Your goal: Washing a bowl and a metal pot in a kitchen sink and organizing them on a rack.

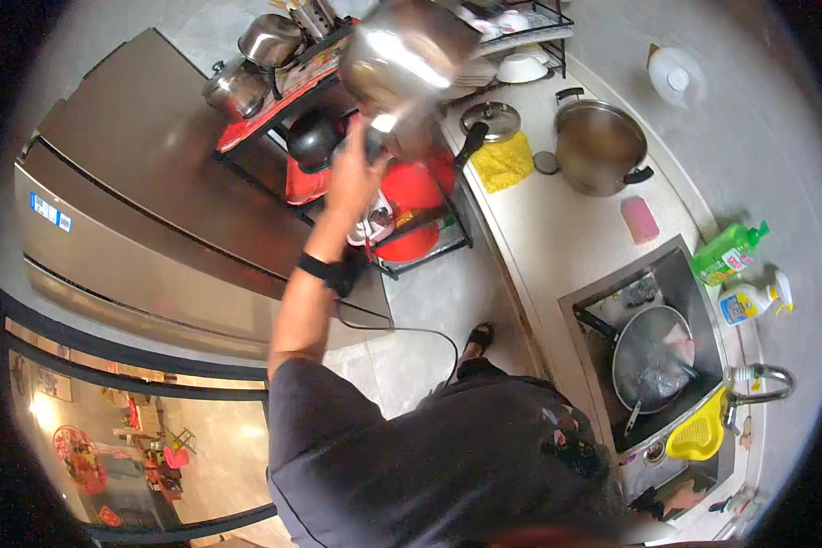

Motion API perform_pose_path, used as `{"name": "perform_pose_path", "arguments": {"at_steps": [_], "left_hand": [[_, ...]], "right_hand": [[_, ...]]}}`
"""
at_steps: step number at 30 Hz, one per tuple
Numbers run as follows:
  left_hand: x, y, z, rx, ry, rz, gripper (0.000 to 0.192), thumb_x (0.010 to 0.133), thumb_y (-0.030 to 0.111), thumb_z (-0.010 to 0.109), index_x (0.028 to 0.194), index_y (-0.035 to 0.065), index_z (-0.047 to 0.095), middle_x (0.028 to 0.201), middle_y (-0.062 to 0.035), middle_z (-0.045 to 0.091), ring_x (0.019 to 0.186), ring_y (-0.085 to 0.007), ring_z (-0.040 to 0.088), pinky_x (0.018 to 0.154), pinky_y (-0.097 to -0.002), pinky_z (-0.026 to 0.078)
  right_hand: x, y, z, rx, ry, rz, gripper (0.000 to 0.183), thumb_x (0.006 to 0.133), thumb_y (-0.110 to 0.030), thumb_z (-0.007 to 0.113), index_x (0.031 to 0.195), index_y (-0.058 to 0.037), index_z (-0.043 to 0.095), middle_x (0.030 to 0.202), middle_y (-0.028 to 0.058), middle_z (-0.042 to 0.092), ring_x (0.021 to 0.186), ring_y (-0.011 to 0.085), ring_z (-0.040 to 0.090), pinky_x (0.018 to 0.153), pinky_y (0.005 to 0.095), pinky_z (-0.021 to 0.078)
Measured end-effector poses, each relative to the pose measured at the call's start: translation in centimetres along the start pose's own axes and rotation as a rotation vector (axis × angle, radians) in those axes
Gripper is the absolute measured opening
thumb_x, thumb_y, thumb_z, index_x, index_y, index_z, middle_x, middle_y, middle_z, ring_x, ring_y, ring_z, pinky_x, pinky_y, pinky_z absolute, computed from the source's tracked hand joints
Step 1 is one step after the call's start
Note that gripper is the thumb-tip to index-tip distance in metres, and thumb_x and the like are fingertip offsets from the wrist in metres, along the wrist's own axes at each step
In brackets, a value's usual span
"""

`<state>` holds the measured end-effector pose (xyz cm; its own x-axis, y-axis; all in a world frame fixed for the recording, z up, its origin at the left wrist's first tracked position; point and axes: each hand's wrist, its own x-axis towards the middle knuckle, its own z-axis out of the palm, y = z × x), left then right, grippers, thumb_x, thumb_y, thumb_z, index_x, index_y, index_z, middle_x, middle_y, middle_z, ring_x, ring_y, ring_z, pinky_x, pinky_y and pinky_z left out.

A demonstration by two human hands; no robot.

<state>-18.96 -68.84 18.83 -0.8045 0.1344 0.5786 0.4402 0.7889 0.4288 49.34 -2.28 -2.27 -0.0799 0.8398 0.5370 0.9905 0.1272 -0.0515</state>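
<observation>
My left hand (358, 171), with a black band on its wrist, reaches up over a rack. It appears closed on the near end of a large shiny steel pot (411, 61), blurred by motion; the grip itself is smeared. Just below the hand, a black pan (314, 140) sits on the rack, with red basins (418, 181) to its right. My right hand is out of view. A steel lid (491, 121) with a black handle rests partly on a yellow cloth (503, 164) on the counter.
The countertop (555, 226) carries a deep two-handled pot (599, 147) and a pink sponge (640, 220). In the sink (592, 411) lies a wok (654, 359), beside a yellow strainer (697, 431). A metallic refrigerator (144, 185) stands left. Pots (236, 89) line the rack's top. A cable (425, 332) hangs near my body.
</observation>
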Motion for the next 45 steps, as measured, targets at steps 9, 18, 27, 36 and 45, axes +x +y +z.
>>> {"name": "perform_pose_path", "arguments": {"at_steps": [9, 18, 27, 36, 45], "left_hand": [[15.8, -21.4, -8.3, 0.460, -0.007, -0.180, 0.063, 0.076, 0.015, 0.064, 0.131, 0.0214, 0.034, 0.096, -0.0220, 0.062, 0.089, -0.0415, 0.059, 0.074, -0.0503, 0.047], [23.0, -36.5, -6.9, 0.540, -0.179, -0.129, 0.058, 0.079, 0.023, 0.063, 0.130, 0.0197, 0.037, 0.094, -0.0235, 0.062, 0.089, -0.0412, 0.060, 0.074, -0.0503, 0.047], [26.8, -43.2, -6.5, 0.499, -0.235, 0.000, 0.068, 0.073, 0.042, 0.070, 0.130, 0.0201, 0.040, 0.103, -0.0197, 0.062, 0.097, -0.0375, 0.059, 0.081, -0.0462, 0.047], [26.5, -45.4, -4.9, 0.327, -0.220, 0.057, 0.071, 0.074, 0.043, 0.068, 0.133, 0.0192, 0.038, 0.123, -0.0202, 0.050, 0.113, -0.0390, 0.049, 0.091, -0.0448, 0.042], [25.5, -44.3, -4.7, 0.556, -0.190, 0.049, 0.077, 0.075, 0.020, 0.069, 0.140, 0.0154, 0.027, 0.122, -0.0226, 0.049, 0.108, -0.0400, 0.051, 0.089, -0.0452, 0.043]], "right_hand": [[-3.0, -6.6, -0.2, -0.012, 0.141, -0.041, 0.055, 0.073, -0.037, 0.064, 0.113, -0.0006, 0.058, 0.111, 0.0224, 0.058, 0.099, 0.0399, 0.055, 0.087, 0.0474, 0.0414], [-8.1, -19.6, -7.6, 0.132, 0.103, 0.025, 0.057, 0.068, -0.033, 0.060, 0.116, -0.0040, 0.059, 0.107, 0.0214, 0.061, 0.097, 0.0417, 0.055, 0.085, 0.0496, 0.0415], [-14.8, -23.8, -12.1, 0.126, 0.093, 0.058, 0.048, 0.070, -0.032, 0.056, 0.110, -0.0058, 0.061, 0.103, 0.0208, 0.061, 0.093, 0.0401, 0.056, 0.082, 0.0497, 0.0413], [-18.3, -23.0, -11.2, 0.232, 0.067, 0.074, 0.046, 0.081, -0.030, 0.059, 0.112, 0.0028, 0.059, 0.112, 0.0212, 0.059, 0.103, 0.0347, 0.058, 0.090, 0.0406, 0.0436], [-18.2, -23.2, -5.0, 0.605, -0.060, 0.121, 0.045, 0.075, -0.001, 0.061, 0.119, 0.0054, 0.052, 0.121, 0.0185, 0.056, 0.114, 0.0270, 0.052, 0.093, 0.0333, 0.0411]]}}
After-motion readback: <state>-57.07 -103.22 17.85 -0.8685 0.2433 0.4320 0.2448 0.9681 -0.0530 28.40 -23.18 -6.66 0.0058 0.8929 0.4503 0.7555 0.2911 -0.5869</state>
